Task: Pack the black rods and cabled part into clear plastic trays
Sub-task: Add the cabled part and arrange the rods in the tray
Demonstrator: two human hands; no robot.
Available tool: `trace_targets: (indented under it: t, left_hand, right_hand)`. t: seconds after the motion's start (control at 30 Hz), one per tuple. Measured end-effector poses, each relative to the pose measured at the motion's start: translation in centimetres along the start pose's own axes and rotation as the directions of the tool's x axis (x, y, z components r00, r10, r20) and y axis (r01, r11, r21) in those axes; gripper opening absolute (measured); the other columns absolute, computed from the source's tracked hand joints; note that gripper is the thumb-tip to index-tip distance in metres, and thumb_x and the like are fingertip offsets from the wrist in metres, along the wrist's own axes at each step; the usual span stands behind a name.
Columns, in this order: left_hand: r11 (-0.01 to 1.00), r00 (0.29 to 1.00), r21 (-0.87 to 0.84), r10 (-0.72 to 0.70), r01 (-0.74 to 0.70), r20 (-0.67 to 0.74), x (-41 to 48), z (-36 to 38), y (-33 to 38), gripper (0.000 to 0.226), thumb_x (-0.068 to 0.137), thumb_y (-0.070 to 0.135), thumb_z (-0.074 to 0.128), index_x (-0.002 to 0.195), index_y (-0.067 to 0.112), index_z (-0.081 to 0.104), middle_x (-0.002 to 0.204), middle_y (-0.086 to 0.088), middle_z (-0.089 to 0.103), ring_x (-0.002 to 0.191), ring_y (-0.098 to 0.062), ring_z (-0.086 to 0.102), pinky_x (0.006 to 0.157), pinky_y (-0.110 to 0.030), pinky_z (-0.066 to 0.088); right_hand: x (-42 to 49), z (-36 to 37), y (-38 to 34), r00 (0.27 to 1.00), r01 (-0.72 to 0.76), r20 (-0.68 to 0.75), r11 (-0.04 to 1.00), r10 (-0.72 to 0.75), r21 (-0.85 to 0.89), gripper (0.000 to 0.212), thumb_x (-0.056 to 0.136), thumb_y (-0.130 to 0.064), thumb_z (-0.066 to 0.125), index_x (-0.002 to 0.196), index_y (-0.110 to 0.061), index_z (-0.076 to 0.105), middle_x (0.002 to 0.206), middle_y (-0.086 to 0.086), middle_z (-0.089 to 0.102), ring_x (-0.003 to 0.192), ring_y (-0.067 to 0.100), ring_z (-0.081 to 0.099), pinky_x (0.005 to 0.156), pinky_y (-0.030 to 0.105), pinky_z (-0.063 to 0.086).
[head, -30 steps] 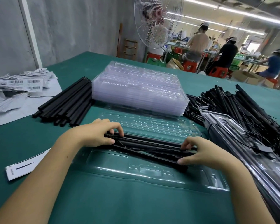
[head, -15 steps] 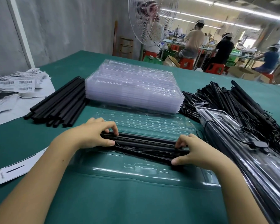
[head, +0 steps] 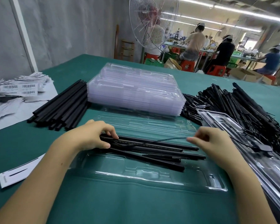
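Head view: black rods (head: 152, 150) lying in the open clear tray (head: 160, 173).
I see the left hand (head: 94, 136) curled over the matte rods' left ends, near the front edge of the green cloth table (head: 136, 207). The right hand (head: 213, 143) pinches a thin cable (head: 168, 139) raised above the glossy plastic.

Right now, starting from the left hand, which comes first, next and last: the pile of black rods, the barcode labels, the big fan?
From the left hand:
1. The pile of black rods, just beyond it, leftward.
2. The barcode labels, farther left on the table.
3. The big fan, past the table's far end.
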State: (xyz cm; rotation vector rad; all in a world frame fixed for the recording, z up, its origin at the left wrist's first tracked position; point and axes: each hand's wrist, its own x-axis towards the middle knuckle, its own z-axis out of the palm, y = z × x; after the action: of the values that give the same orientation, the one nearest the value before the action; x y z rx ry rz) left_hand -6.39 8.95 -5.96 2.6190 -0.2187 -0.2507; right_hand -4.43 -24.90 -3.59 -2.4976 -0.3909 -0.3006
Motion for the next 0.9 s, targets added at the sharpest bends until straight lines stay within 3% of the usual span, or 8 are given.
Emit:
trace_targets:
  t: [0.1,0.17,0.27,0.37,0.57,0.7,0.8,0.9]
  left_hand:
    - [0.998,0.999,0.065,0.013,-0.011,-0.042,0.2,0.4,0.7,0.032,0.084,0.018,0.070,0.090,0.046,0.056,0.105,0.019,0.056,0.100,-0.004,0.047,0.089,-0.023,0.039]
    - [0.998,0.999,0.058,0.014,-0.012,-0.044,0.2,0.5,1.0,0.033,0.084,0.013,0.069,0.092,0.042,0.056,0.103,0.018,0.058,0.096,-0.003,0.053,0.087,-0.020,0.043]
    - [0.999,1.000,0.039,0.014,-0.013,-0.021,0.0,0.4,1.2,0.037,0.085,0.010,0.067,0.087,0.045,0.053,0.100,0.017,0.056,0.093,-0.002,0.054,0.087,-0.023,0.046]
    - [0.998,1.000,0.061,0.011,-0.011,0.004,-0.1,0.3,1.4,0.040,0.087,0.008,0.064,0.080,0.047,0.056,0.100,0.017,0.053,0.097,-0.003,0.054,0.089,-0.027,0.047]
    - [0.998,0.999,0.053,0.037,-0.038,0.023,-0.4,-0.2,1.6,0.039,0.088,0.010,0.062,0.083,0.049,0.060,0.105,0.015,0.054,0.099,-0.003,0.055,0.092,-0.029,0.047]
    - [0.992,0.991,0.072,0.096,-0.103,0.093,-0.4,0.1,2.1,0.058,0.089,0.000,0.050,0.090,0.058,0.056,0.112,0.017,0.048,0.103,-0.002,0.050,0.093,-0.031,0.045]
    - [0.989,0.985,0.065,0.124,-0.132,0.119,-0.2,0.2,2.1,0.065,0.088,-0.005,0.047,0.082,0.058,0.060,0.112,0.019,0.047,0.101,0.003,0.047,0.094,-0.027,0.043]
    - [0.988,0.982,0.058,0.137,-0.145,0.127,-0.1,0.2,1.8,0.067,0.088,-0.006,0.048,0.081,0.059,0.061,0.111,0.024,0.047,0.101,0.005,0.046,0.096,-0.025,0.042]
  right_hand:
    - [-0.4,-0.2,-1.7,0.952,0.171,-0.257,0.985,-0.168,-0.013,0.028,0.076,-0.030,0.073,0.063,-0.013,0.056,0.050,-0.002,0.050,0.044,0.010,0.043,0.047,0.019,0.039]
    - [-0.3,-0.4,-2.6,0.937,0.198,-0.282,0.978,-0.208,-0.063,0.028,0.076,-0.031,0.072,0.063,-0.013,0.055,0.049,-0.001,0.051,0.045,0.014,0.045,0.045,0.022,0.037]
    - [0.0,-1.3,-2.1,0.997,0.011,0.074,0.987,0.001,-0.162,0.025,0.080,-0.029,0.072,0.065,-0.017,0.055,0.053,-0.006,0.050,0.047,0.005,0.042,0.043,0.013,0.031]
    - [-0.5,-2.6,-0.2,0.925,-0.099,0.317,0.937,0.211,-0.336,0.022,0.082,-0.024,0.071,0.063,-0.023,0.060,0.049,-0.009,0.049,0.046,-0.003,0.042,0.044,0.010,0.033]
    - [-1.8,-4.5,0.4,0.857,-0.276,0.455,0.961,0.242,0.009,0.023,0.073,-0.030,0.076,0.067,-0.009,0.069,0.050,0.000,0.058,0.046,0.007,0.049,0.046,0.014,0.037]
    - [-2.7,-5.6,-0.1,0.859,-0.289,0.475,0.947,0.190,0.143,0.027,0.061,-0.037,0.073,0.067,-0.011,0.073,0.051,0.002,0.055,0.049,0.009,0.049,0.048,0.015,0.038]
    - [-3.2,-6.2,-0.5,0.861,-0.322,0.459,0.933,0.218,0.161,0.021,0.070,-0.034,0.068,0.074,-0.015,0.076,0.053,0.004,0.057,0.052,0.012,0.050,0.053,0.022,0.039]
    - [-3.3,-5.9,-0.9,0.876,-0.355,0.381,0.930,0.295,0.098,0.014,0.081,-0.024,0.069,0.070,-0.018,0.077,0.045,-0.002,0.047,0.042,0.010,0.039,0.044,0.020,0.031]
